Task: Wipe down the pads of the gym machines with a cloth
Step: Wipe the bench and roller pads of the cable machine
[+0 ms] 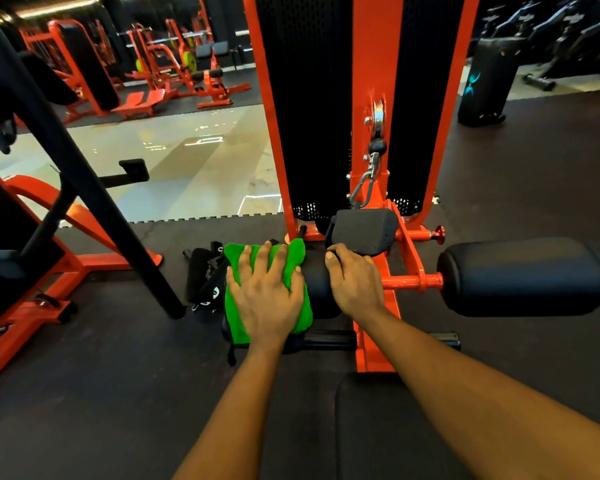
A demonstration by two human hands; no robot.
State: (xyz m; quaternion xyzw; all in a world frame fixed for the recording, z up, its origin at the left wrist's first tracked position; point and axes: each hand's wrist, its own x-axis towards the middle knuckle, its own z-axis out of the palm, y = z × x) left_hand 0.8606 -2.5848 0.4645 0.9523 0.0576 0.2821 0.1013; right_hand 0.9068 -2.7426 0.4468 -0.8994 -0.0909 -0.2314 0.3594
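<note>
Green fuzzy cloth (236, 323) drapes over the left black cylindrical roller pad (317, 282) of the orange steel machine (374, 64), pressed by the left hand (267, 296) with fingers spread flat. The right hand (355, 284) grips that pad's right end, fingers curled over it.

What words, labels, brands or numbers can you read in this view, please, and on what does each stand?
No word or number can be read.
On the bag left of the cloth: white print, too blurred to read.
On the box at far right: a glowing cyan X-shaped mark, no words.
On the floor: bright reflected shapes, unreadable.
On the pad and frame: no text seen.
</note>
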